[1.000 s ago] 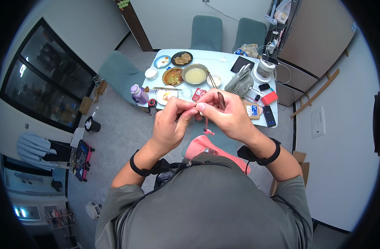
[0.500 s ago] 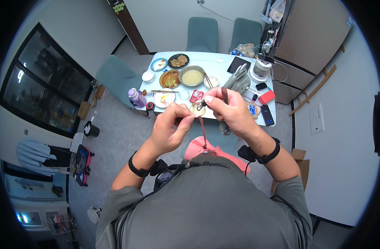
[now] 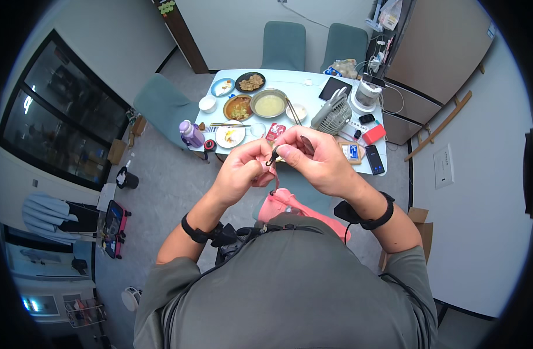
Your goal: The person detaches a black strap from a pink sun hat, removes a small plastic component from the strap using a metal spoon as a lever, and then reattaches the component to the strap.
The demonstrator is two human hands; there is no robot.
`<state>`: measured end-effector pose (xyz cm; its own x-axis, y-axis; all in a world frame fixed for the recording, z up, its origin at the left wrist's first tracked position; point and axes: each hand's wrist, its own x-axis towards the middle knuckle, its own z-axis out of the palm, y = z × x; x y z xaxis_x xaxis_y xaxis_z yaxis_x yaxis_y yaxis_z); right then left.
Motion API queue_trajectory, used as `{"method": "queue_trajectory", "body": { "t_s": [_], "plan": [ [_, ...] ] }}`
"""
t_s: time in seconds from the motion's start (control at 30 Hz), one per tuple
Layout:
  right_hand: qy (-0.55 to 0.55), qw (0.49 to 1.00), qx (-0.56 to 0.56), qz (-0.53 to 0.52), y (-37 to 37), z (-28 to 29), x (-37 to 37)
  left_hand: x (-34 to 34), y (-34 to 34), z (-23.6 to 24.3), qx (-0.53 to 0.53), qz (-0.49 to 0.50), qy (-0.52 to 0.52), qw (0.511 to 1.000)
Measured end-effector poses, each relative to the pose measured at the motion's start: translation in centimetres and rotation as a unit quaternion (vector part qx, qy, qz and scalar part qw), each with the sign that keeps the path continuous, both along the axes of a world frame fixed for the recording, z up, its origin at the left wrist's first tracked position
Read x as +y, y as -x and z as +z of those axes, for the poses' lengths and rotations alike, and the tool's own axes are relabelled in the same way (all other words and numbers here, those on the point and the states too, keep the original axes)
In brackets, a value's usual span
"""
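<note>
My two hands meet above the table's near edge. My left hand is closed in a pinch on a thin pinkish strap, which hangs down to a pink fabric item at my waist. My right hand is closed, thumb and fingers pinching a small black hook right beside the left fingertips. A brown flat piece sticks up between the right fingers. Whether the hook is through the strap is hidden by my fingers.
Ahead stands a white table with a large pot, a stew dish, a plate, a fan and a phone. A purple bottle stands at its left edge. Teal chairs surround it.
My right hand has moved left and down toward my left hand, bringing the hook against the left fingertips. A shiny rounded part that hung below the right hand is out of sight.
</note>
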<state>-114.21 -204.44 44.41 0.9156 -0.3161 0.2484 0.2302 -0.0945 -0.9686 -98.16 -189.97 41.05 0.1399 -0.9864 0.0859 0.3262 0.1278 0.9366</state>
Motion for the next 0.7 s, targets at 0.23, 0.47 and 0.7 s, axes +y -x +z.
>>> {"method": "queue_trajectory", "body": {
  "t_s": [0.23, 0.47, 0.7],
  "plan": [
    [0.109, 0.993, 0.032, -0.026, 0.2, 1.5, 0.3, 0.4, -0.5, 0.6, -0.065, 0.021, -0.049, 0.996],
    [0.199, 0.980, 0.002, -0.021, 0.0, 1.9, -0.2, 0.5, -1.1, -0.1, 0.027, -0.072, -0.002, 0.997],
    [0.124, 0.991, 0.048, 0.007, 0.5, 2.5, 0.7, 0.5, -0.5, -0.3, 0.089, -0.077, 0.047, 0.992]
  ]
}}
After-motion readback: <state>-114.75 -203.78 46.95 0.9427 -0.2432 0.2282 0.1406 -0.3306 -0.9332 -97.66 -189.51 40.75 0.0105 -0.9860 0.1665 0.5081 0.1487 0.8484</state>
